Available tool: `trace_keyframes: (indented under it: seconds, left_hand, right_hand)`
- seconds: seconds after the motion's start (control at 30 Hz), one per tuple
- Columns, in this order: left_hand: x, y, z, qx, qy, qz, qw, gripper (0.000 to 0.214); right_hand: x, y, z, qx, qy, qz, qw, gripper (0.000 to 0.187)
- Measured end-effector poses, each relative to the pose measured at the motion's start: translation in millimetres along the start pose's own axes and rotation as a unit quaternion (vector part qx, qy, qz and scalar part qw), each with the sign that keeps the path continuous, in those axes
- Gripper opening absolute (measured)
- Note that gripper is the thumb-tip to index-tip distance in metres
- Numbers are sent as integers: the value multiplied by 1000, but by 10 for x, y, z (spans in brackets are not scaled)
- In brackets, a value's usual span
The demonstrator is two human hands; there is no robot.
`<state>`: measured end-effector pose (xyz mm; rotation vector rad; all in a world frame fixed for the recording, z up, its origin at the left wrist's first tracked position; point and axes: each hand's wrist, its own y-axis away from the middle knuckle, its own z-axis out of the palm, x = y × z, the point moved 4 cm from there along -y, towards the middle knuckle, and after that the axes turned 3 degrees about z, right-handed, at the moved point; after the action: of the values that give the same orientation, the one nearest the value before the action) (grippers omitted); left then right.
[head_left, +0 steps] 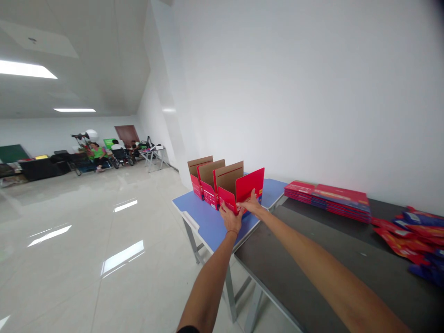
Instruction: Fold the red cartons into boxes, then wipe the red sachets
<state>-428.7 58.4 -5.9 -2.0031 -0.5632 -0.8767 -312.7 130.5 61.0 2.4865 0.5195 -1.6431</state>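
Red boxes point(227, 180) on blue table point(204, 222), stacked flat cartons point(328, 200), heaped packets point(412, 233)

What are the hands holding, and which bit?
The rightmost red box, held between both hands: left hand low by its near corner, right hand against its right side.
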Motion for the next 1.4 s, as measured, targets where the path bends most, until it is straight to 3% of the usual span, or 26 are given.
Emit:
trace_keyframes:
  seconds: [0.13,0.33,0.6,0.73,0.87,0.93,0.97,1.03,1.1,1.17,1.23,1.4]
  left_hand:
    - [-89,-13,68,-1,-50,-20,999,98]
    - [-239,-18,96,-16,-94,-7,995,98]
    - [-148,-68,74,-17,-106,-28,994,94]
    - [32,9,-27,-19,-107,-39,993,97]
    - [403,383,-227,-12,-53,40,998,61]
    - [626,669,-279,-76,-4,104,992,43]
    - [727,827,-259,-156,6,129,979,37]
    - [900,1147,-198,-322,-22,177,930,32]
    - [1013,1391,-166,-419,-99,214,877,27]
    - [1081,1523,-159,-451,-188,240,839,25]
    - [1117,1578,-158,-462,-254,255,811,28]
    - [1122,1592,-162,-460,-318,268,784,32]
  right_hand:
    - [36,-102,-124,-47,-82,19,995,97]
    - [129,-293,-126,-53,-151,-29,987,91]
    - [241,-443,-24,-62,-84,-89,991,80]
    - [458,-359,-427,-49,50,-92,993,65]
    - [894,64,-1164,-55,214,-110,969,36]
    - [1165,369,-1499,-70,280,-110,951,26]
    - [1303,526,-1642,-75,308,-105,943,26]
    - [1552,827,-1874,-69,353,-98,928,25]
    - [1735,1106,-2016,-57,432,-113,893,26]
    - [1850,1350,-2071,-57,510,-136,847,31]
    - [1917,1534,-2078,-58,546,-138,824,36]
    - [1973,1708,-2045,-31,541,-96,835,34]
